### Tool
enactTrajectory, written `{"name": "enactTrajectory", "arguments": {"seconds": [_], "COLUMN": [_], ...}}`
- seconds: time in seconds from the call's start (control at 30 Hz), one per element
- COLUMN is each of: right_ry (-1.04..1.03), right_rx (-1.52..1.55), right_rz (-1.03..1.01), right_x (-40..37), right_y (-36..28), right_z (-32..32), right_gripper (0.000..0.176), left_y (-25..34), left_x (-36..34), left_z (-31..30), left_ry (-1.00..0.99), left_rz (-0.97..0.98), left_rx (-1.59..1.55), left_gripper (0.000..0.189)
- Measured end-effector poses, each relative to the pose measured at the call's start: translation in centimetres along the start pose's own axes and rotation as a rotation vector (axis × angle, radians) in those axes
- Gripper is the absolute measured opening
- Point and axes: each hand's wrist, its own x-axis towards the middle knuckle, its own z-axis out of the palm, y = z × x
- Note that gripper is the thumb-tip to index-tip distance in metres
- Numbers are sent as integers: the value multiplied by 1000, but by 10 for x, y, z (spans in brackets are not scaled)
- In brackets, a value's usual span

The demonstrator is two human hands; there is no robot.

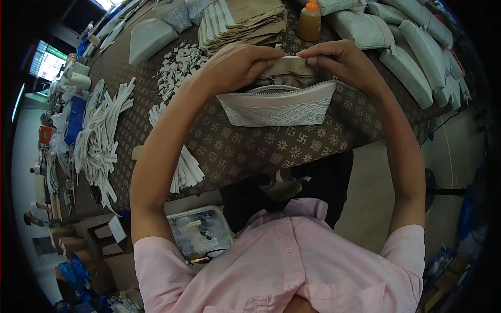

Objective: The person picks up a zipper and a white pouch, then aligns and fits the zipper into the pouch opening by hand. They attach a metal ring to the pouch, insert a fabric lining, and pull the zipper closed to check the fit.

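Note:
A white patterned zipper pouch [279,112] stands on the brown patterned cloth, its zipped mouth spread wide and the tan lining [287,73] showing. My left hand [237,65] pinches the far rim of the pouch near its middle left, fingers closed. From the other side, my right hand [339,60] grips the same rim with thumb and fingers closed. Both hands are close together at the top edge. The near zipper edge faces me, touched by neither hand. What lies deep inside the pouch is hidden.
Finished-looking pouches [417,57] are piled at the right. Beyond my hands lie stacked tan fabric pieces [242,23] and an orange-capped glue bottle [309,23]. Small white-and-black pieces [180,68] are heaped left. White strips [104,130] lie farther left. A plastic tub [201,229] sits below the table edge.

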Motion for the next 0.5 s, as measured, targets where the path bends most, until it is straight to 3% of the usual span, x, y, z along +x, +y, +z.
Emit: {"name": "enactTrajectory", "arguments": {"seconds": [0.2, 0.37, 0.5], "right_ry": [23, -13, 1], "right_rx": [-64, -347, -258], "right_rz": [-24, -84, -141], "right_x": [2, 14, 14], "right_y": [-4, -15, -9], "right_z": [1, 6, 4], "right_gripper": [19, 15, 14], "left_y": [6, 5, 7], "left_x": [10, 9, 8], "left_z": [1, 4, 2], "left_ry": [14, 63, 41], "left_rz": [-15, -2, -16], "left_rx": [-72, -85, -107], "left_gripper": [25, 25, 24]}}
